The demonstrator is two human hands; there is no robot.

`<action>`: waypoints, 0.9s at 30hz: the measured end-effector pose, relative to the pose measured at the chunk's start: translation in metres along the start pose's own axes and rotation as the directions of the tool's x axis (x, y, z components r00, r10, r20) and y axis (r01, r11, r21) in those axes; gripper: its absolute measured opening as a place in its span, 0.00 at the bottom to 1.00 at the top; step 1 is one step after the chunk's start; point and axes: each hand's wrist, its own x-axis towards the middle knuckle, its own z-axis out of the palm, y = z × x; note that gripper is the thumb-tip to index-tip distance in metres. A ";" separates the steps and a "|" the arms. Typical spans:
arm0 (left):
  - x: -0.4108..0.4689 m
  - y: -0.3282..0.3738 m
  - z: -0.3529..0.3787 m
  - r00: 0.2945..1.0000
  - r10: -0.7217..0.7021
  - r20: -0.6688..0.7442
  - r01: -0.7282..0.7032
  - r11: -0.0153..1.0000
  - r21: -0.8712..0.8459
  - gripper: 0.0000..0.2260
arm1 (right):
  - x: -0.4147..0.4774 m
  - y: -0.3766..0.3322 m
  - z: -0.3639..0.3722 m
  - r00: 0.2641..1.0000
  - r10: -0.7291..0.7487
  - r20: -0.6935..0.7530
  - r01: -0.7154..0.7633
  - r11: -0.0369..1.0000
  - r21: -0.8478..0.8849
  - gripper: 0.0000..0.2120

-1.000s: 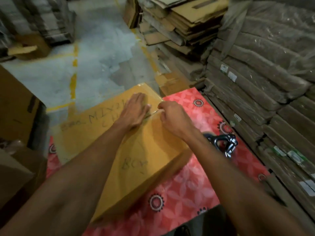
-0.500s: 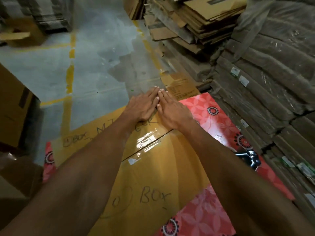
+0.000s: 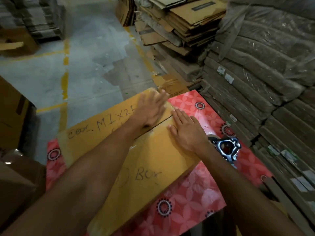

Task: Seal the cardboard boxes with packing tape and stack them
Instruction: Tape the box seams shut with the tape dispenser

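**Both hands flat on the closed box**

Pressed flat on top of the cardboard box (image 3: 150,167), toward its far end: the left hand (image 3: 150,110) on the far flap, near the far corner, blurred; the right hand (image 3: 186,133) on the near flap, just beside the seam. Fingers straight on both, gripping nothing. Close together, probably not touching, though hard to tell through the blur. Under the box, a red flowered cover (image 3: 196,200). On that cover, just beside the right wrist, a metal tape dispenser (image 3: 227,147), apart from both hands. Further right, wrapped bundles (image 3: 259,74). Behind, piles of flattened cartons (image 3: 189,23).
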 end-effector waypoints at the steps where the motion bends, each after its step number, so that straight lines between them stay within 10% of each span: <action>1: -0.010 0.018 0.006 0.999 0.051 -0.004 -0.051 0.998 -0.020 0.26 | 0.002 0.001 0.000 1.000 -0.007 -0.001 0.007 1.000 -0.010 0.30; 14: -0.019 0.029 0.011 0.996 -0.086 0.023 0.087 0.993 -0.083 0.28 | -0.116 0.017 0.038 0.948 0.207 -0.241 -0.166 0.970 0.179 0.30; 20: -0.068 -0.042 0.010 0.943 -0.332 0.006 0.330 0.938 -0.104 0.35 | -0.141 -0.055 0.040 0.865 0.493 -0.091 -0.287 0.637 0.715 0.39; 27: -0.160 -0.140 0.003 0.773 -0.630 0.082 0.634 0.757 -0.158 0.34 | -0.118 -0.087 0.053 0.854 0.520 0.008 -0.299 0.478 0.826 0.49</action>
